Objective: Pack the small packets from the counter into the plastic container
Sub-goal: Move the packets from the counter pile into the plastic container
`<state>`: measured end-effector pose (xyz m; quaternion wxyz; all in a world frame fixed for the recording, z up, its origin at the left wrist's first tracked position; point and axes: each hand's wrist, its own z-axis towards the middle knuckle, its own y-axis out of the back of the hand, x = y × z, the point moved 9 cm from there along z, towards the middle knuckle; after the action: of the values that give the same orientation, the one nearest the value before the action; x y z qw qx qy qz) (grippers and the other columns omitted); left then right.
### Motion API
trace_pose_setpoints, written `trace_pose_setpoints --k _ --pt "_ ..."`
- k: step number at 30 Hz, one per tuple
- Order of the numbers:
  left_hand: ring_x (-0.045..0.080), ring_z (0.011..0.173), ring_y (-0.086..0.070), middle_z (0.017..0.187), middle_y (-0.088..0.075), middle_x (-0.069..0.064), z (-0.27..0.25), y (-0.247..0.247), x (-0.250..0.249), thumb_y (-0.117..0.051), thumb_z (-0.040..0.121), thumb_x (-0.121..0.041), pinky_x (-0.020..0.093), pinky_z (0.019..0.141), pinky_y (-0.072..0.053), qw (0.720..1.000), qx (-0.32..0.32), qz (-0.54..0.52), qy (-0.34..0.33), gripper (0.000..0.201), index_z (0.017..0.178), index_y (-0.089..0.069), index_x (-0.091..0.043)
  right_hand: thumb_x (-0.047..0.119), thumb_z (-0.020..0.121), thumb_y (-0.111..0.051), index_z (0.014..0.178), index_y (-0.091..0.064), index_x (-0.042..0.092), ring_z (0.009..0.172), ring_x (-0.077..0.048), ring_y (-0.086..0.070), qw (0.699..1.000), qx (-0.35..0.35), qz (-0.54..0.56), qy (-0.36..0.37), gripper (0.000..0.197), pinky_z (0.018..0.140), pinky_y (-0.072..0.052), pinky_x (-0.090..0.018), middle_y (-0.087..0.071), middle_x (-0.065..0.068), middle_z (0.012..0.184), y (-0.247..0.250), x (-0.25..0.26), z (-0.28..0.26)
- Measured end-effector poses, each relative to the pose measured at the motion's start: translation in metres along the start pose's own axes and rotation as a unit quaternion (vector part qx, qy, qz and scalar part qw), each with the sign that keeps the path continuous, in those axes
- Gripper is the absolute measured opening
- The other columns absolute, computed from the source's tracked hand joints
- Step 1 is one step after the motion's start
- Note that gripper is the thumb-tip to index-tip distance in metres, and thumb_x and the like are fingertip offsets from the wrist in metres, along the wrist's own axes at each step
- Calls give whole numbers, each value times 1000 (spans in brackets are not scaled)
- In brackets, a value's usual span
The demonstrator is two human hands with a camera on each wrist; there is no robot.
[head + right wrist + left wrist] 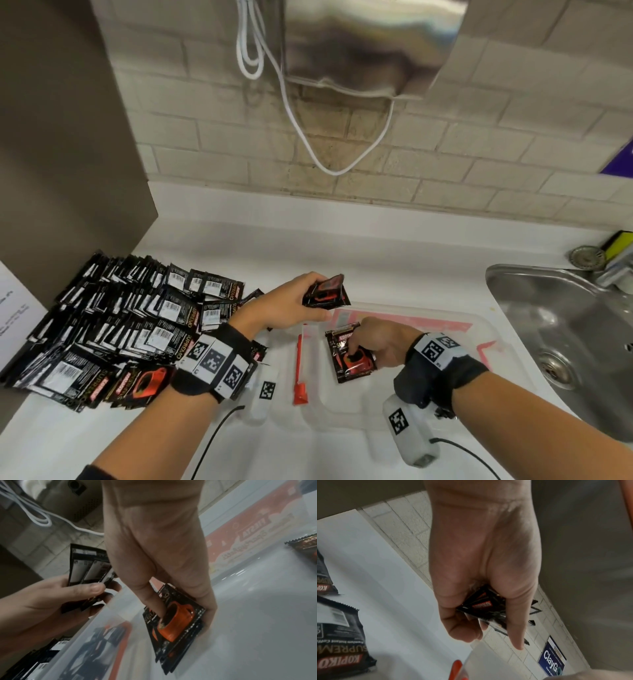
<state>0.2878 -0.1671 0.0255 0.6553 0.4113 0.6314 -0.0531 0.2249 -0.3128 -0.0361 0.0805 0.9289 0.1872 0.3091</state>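
Observation:
A big heap of black coffee packets (113, 329) covers the counter on the left. My left hand (291, 305) grips a small bundle of packets (327, 291) just above the far left rim of the clear plastic container (486, 329). In the left wrist view that bundle (486, 605) sits between thumb and curled fingers. My right hand (380, 342) is inside the container, thumb and fingers pinching a stack of packets (349, 356) that lies on its floor. The right wrist view shows the stack (176, 620) with an orange cup print, my thumb on top.
A steel sink (561, 339) lies right of the container. A red clip (299, 370) sits at the container's left edge. A white cable (308, 137) hangs from a metal appliance on the tiled wall. A sponge (620, 243) sits behind the sink.

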Motion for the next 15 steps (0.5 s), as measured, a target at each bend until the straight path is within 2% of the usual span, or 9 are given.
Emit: trace_pose_setpoints --k 4,9,11,13,15 --pt "10 109 -58 124 -57 -1 -2 1 2 -72 91 -21 13 84 -45 1000 -7 -3 2 51 136 -47 -21 -11 92 -51 122 -56 0 119 -35 -58 999 8 -41 -29 32 101 -48 -50 -59 -22 130 -12 1 -1" --pt "7 107 -57 123 -57 -1 -3 1 1 -72 91 -23 5 78 -42 1000 -8 -2 -3 50 135 -48 -21 -9 95 -50 132 -51 -5 121 -33 -58 997 37 -53 -30 37 106 -46 -45 -57 -23 135 -30 7 -1" --pt "8 108 -57 123 -57 -1 -4 1 1 -72 90 -23 9 82 -44 1000 -7 -4 -1 50 134 -48 -22 3 96 -54 132 -53 -2 122 -34 -58 992 45 -116 -35 36 105 -47 -45 -58 -22 134 -32 9 -5" --pt "10 110 -57 124 -57 -1 -4 0 0 -73 90 -23 17 89 -46 1000 -5 -7 -1 51 135 -48 -22 15 95 -61 127 -57 3 116 -35 -62 985 42 -163 -47 35 97 -53 -48 -62 -20 128 -29 8 -10" --pt "10 111 -58 124 -57 -2 -5 0 1 -73 90 -24 21 92 -47 1000 -4 -8 0 52 135 -48 -22 19 94 -64 121 -58 7 113 -33 -62 983 39 -168 -61 31 91 -56 -48 -61 -16 126 -26 4 -13"
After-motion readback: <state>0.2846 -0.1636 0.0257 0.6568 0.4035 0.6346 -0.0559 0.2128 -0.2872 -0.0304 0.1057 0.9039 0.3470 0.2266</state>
